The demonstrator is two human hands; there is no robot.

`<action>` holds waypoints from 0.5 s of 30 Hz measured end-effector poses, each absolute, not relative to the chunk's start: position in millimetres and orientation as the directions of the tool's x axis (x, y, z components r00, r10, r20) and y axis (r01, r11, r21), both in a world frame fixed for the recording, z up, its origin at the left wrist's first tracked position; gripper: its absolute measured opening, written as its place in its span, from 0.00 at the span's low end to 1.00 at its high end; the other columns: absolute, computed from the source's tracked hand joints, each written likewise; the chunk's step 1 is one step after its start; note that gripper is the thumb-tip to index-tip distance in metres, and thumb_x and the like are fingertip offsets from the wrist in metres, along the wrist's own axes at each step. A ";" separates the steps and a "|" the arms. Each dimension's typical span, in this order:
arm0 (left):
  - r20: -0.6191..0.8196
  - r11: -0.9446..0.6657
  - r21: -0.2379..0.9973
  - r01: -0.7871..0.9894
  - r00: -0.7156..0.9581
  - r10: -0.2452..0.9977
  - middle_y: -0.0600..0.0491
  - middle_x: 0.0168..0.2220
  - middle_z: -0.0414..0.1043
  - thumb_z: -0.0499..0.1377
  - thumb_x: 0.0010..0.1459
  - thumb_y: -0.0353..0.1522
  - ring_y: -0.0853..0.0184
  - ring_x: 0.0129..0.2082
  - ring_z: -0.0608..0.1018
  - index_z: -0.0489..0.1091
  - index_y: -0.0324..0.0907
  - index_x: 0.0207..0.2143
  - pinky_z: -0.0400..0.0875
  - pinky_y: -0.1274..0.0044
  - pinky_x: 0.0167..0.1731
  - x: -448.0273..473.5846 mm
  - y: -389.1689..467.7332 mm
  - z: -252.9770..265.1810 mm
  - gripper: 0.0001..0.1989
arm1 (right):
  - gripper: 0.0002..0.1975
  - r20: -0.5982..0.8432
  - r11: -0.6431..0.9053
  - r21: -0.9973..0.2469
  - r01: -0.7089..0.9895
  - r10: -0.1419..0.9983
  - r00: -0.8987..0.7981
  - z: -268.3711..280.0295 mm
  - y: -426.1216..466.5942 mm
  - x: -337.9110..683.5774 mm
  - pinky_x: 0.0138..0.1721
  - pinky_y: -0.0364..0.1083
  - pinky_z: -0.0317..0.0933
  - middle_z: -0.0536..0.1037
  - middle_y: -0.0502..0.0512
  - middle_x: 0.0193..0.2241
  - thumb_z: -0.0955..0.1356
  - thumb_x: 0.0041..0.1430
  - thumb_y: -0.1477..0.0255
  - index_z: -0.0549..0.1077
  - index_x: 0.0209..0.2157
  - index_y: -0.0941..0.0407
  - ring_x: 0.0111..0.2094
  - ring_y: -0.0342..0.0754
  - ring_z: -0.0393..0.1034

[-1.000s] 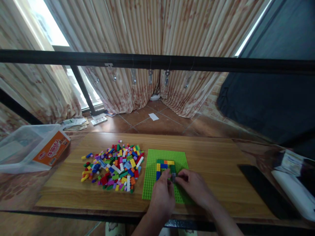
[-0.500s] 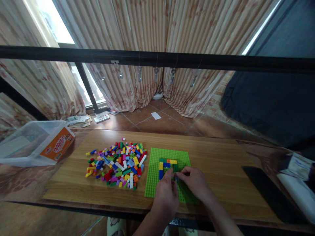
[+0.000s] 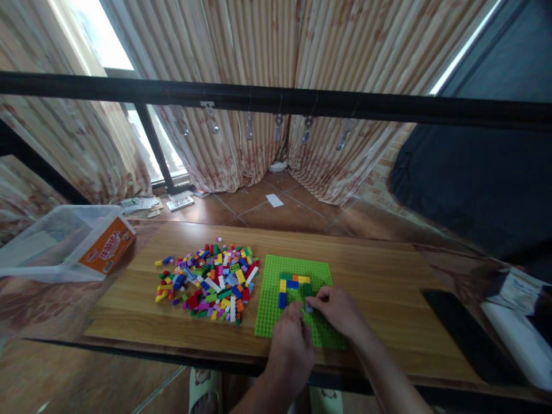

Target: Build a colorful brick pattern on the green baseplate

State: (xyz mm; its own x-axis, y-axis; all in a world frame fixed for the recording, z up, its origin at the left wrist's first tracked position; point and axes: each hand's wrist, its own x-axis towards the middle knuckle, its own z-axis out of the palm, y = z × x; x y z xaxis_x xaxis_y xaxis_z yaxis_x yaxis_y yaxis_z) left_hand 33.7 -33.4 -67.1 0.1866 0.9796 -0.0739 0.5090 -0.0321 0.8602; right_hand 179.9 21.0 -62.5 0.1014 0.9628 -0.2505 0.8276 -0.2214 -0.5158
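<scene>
A bright green studded baseplate [image 3: 271, 276] lies on the wooden table. On it stands a frame of toy bricks [image 3: 283, 293] in blue, yellow, orange and green, its near side partly covered by my hands. My right hand [image 3: 340, 310] reaches in from the right, thumb and forefinger pinched at a small greyish-blue brick [image 3: 309, 307] by the frame's right side. My left hand [image 3: 293, 339] is over the plate's near part, its fingers bent together close to the frame. Whether anything is between them is hidden.
Left of the plate spreads a heap of loose coloured bricks [image 3: 211, 284]. A clear plastic bin [image 3: 56, 236] with an orange label stands at the far left. A dark flat pad [image 3: 470, 333] lies at the table's right end. A black rail [image 3: 259, 98] crosses beyond the table.
My left hand has drawn back slightly from the frame, showing more of its inside. The right hand stays at its right side. The whole view has shifted a little.
</scene>
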 end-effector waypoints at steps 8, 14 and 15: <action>0.021 -0.196 0.755 0.625 0.275 0.961 0.41 0.47 0.67 0.49 0.53 0.24 0.59 0.46 0.71 0.64 0.33 0.52 0.66 0.68 0.50 40.3 -42.5 -68.5 0.22 | 0.15 -0.215 -0.188 -0.551 0.813 0.973 0.080 -63.0 18.5 182.7 0.28 0.43 0.55 0.78 0.53 0.24 0.68 0.52 0.59 0.76 0.23 0.55 0.28 0.47 0.71; 0.023 -0.281 0.669 0.688 0.360 0.933 0.34 0.58 0.60 0.48 0.55 0.24 0.54 0.57 0.65 0.59 0.28 0.58 0.59 0.66 0.57 42.4 -52.4 -68.4 0.27 | 0.25 -0.277 -0.267 -0.668 0.695 0.956 0.101 -66.1 17.5 192.0 0.23 0.42 0.55 0.75 0.53 0.18 0.58 0.61 0.55 0.73 0.22 0.58 0.19 0.43 0.67; 0.021 -0.287 0.646 0.707 0.359 0.933 0.35 0.60 0.58 0.48 0.55 0.24 0.53 0.58 0.63 0.58 0.28 0.59 0.58 0.65 0.57 43.3 -53.1 -68.3 0.28 | 0.26 -0.260 -0.258 -0.639 0.725 0.959 0.112 -66.4 18.0 191.9 0.24 0.42 0.55 0.75 0.54 0.18 0.58 0.60 0.54 0.72 0.21 0.57 0.19 0.44 0.67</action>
